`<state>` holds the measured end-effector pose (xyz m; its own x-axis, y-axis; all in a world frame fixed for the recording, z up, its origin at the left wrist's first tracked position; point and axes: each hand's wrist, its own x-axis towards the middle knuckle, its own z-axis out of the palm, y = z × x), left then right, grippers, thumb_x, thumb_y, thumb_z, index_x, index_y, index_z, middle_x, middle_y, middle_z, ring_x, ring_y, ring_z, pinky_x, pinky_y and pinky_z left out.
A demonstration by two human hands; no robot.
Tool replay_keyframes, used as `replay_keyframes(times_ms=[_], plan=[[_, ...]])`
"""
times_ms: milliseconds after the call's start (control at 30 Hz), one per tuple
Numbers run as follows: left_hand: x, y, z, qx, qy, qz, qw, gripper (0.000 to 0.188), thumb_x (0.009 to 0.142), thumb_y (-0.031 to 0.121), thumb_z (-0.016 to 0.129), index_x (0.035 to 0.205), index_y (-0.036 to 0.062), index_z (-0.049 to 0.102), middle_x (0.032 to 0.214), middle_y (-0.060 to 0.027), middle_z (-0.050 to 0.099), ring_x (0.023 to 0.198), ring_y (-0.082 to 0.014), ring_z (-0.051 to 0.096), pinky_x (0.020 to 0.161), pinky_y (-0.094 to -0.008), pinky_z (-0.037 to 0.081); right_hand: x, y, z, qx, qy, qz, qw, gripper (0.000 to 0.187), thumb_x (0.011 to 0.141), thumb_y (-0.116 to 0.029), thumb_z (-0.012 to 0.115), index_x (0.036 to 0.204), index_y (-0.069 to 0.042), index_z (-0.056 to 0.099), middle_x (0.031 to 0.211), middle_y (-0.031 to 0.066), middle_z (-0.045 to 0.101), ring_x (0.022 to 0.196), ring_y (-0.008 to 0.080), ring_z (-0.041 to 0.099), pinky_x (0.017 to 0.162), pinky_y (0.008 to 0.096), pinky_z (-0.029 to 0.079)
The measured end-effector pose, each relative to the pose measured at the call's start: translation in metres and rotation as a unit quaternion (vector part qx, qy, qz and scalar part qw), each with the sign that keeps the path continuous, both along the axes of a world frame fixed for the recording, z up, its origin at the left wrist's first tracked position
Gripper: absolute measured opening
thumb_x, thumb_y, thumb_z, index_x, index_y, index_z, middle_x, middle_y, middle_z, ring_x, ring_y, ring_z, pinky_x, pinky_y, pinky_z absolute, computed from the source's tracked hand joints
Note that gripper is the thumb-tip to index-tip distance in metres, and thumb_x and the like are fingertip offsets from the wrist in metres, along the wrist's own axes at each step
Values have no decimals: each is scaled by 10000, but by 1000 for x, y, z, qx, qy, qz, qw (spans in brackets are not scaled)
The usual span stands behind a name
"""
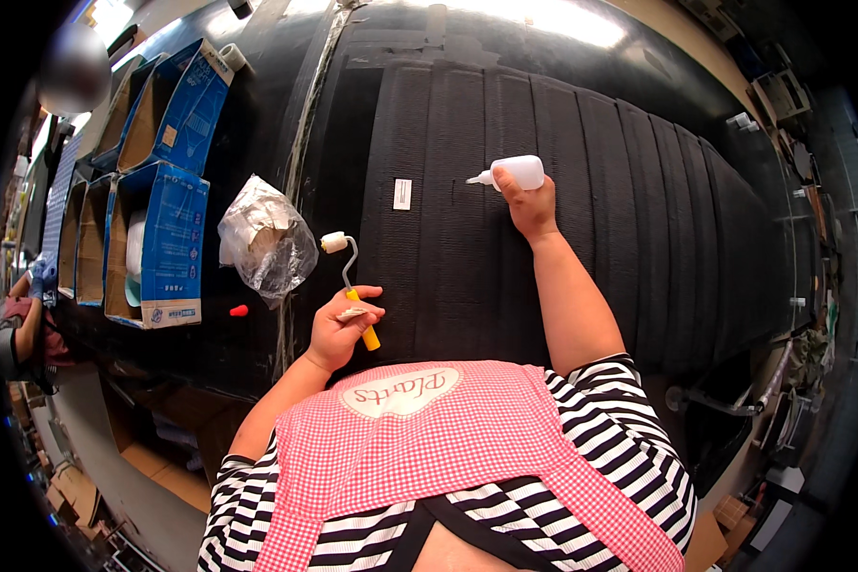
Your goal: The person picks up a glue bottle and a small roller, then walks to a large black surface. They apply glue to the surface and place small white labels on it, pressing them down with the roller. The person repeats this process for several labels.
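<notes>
A white bottle [517, 172] is grasped by the right hand [532, 208] and is held over the black ribbed sheet [582, 219], with its nozzle turned to the left. A small roller [348, 276] is gripped by the left hand [343, 324] at its yellow handle (the white roll is at the upper end, just above the fingers), near the left edge of the sheet. A crumpled plastic bag [265, 238] is seen beside the roller. Open blue boxes [157, 243] are placed further left, and a small red cap [238, 310] is lying between them and the left hand.
</notes>
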<state>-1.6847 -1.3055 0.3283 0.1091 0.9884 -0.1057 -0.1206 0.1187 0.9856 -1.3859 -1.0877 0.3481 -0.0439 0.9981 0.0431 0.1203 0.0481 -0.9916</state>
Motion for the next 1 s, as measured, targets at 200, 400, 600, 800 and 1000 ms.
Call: replay_keyframes(times_ms=[200,400,600,800,1000], plan=[[0,1,-1,0,0,3,1000,90,879,35,691,951,15,742,1220,-136,614,917,-145,612,804,-266,495,1,3,-9,7,-24,-20,1000,294,844,-279,781,939,-13,698,885,51,703,802,140,660,718,287,538],[0,1,-1,-1,-4,0,1000,92,879,36,691,953,16,742,1220,-136,614,919,-147,616,807,-269,500,2,5,-14,29,-28,-22,999,293,835,-277,783,930,-12,698,881,60,706,800,141,664,714,281,536],[0,2,0,2,5,-2,1000,93,878,46,697,955,18,742,1217,-134,617,926,-146,613,809,-269,497,8,-1,-16,8,-40,2,999,289,835,-284,777,923,-20,700,872,58,708,800,145,663,721,296,534],[-1,1,-1,0,5,0,1000,92,879,39,693,953,21,743,1215,-135,619,932,-148,611,812,-272,495,9,-14,-4,-26,-54,31,998,301,826,-292,786,930,-23,699,881,58,707,818,144,659,730,295,530],[-1,0,-3,10,21,-6,1000,113,902,66,674,969,-2,735,1232,-153,609,942,-167,640,853,-297,528,3,-19,-3,-41,15,39,998,309,833,-301,779,941,-22,697,884,56,705,820,148,657,727,295,530]])
